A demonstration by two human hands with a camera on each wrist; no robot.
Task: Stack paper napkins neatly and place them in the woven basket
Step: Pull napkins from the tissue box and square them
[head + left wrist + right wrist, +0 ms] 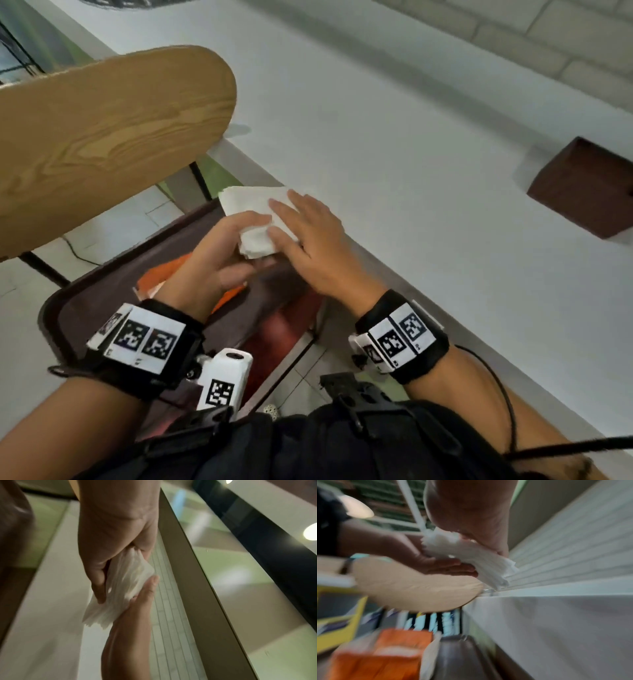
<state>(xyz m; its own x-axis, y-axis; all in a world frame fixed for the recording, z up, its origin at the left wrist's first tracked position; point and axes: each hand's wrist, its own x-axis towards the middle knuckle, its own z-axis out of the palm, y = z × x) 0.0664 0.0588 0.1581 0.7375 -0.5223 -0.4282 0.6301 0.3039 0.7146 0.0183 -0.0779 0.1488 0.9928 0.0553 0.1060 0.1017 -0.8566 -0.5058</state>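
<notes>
1. The stack of paper napkins (255, 219) is held in the air at the near edge of the white table (428, 192), above a dark tray (85, 308) that sits on the seat of a chair beside the table. In the wrist views the layered edges of the stack fan out unevenly.
2. The left hand (219, 253) cups the stack from below: fingers curl under it and the thumb wraps over its near end, a firm closed grip on the paper.
3. The right hand (308, 236) lies on top of the stack with fingers nearly straight and pressed flat, the thumb against its side; it presses rather than grips.
4. Judged step: squaring the stack. To do it well, loosen the lower grip slightly, tap the long edge on the table, then the short edge, keeping the upper palm flat so that no sheet slides out.
5. The dark brown woven basket (582, 192) stands well apart on the table, to the right. Carry the stack level, with both hands.
6. An orange packet (171, 270) lies in the tray; its white print is too blurred to read. The wrist bands carry black-and-white square code markers, with no legible words.
</notes>
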